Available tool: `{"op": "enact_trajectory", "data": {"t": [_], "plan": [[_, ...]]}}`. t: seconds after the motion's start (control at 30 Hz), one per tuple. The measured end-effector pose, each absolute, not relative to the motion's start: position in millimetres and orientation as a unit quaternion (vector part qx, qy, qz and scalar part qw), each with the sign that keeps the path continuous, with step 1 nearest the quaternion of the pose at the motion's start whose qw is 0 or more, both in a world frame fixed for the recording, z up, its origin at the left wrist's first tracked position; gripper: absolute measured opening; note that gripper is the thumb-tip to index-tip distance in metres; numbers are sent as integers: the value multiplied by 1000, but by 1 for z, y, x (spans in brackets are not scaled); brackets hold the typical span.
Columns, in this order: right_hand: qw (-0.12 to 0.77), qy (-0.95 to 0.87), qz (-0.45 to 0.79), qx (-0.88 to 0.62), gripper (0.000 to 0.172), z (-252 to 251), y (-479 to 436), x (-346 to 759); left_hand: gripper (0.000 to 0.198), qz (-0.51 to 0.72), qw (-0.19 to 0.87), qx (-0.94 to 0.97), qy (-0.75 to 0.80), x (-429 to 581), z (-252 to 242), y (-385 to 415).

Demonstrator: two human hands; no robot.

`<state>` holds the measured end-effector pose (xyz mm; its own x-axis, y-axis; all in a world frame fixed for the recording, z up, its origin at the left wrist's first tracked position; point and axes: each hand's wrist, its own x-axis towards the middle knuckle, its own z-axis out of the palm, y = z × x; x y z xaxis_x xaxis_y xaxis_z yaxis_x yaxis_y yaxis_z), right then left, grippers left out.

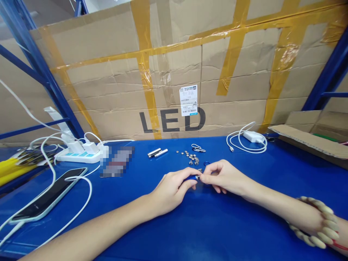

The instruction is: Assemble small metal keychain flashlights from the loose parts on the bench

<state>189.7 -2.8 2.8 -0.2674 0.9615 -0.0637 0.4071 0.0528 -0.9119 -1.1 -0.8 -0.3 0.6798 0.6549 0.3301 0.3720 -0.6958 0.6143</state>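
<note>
My left hand [174, 188] rests on the blue table [206, 228] with its fingers curled around a small blue cylinder with a metal tip [195, 177]. My right hand [223, 177] meets it from the right, its thumb and fingers pinched at that metal tip; what it pinches is too small to make out. Just beyond the hands lie several small round silver cells [190, 156], two silver tubes [157, 152] and a metal clip [198, 148]. A small blue ring [206, 163] lies behind my right hand.
A phone [47, 195] on a white cable lies at the left, near a white power strip [78, 154] with plugged chargers. A white charger with a coiled cable [248, 139] sits at the back right. A taped cardboard wall marked LED [174, 72] closes the back. An open carton [310, 139] stands at the right.
</note>
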Motion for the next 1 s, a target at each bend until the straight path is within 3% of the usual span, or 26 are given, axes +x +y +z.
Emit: {"op": "enact_trajectory", "data": {"t": [0.37,0.43,0.53,0.67,0.83,1.0], "plan": [[311,-669,407,-539,37,0,0,188,23,245,239,883,320,0,-1,-2],[338,-712,324,-523,35,1,-1,190,23,244,238,882,325,0,-1,-1],[383,-816,96,-423,23,3,-5,196,22,247,242,881,322,0,-1,-1],[368,-871,-129,-300,17,7,-11,203,23,247,251,881,315,1,0,-2],[351,-871,-235,-252,24,8,-9,211,25,239,253,881,320,0,0,-2],[328,-879,-249,-240,26,7,-7,213,25,204,225,894,329,0,1,-2]]}}
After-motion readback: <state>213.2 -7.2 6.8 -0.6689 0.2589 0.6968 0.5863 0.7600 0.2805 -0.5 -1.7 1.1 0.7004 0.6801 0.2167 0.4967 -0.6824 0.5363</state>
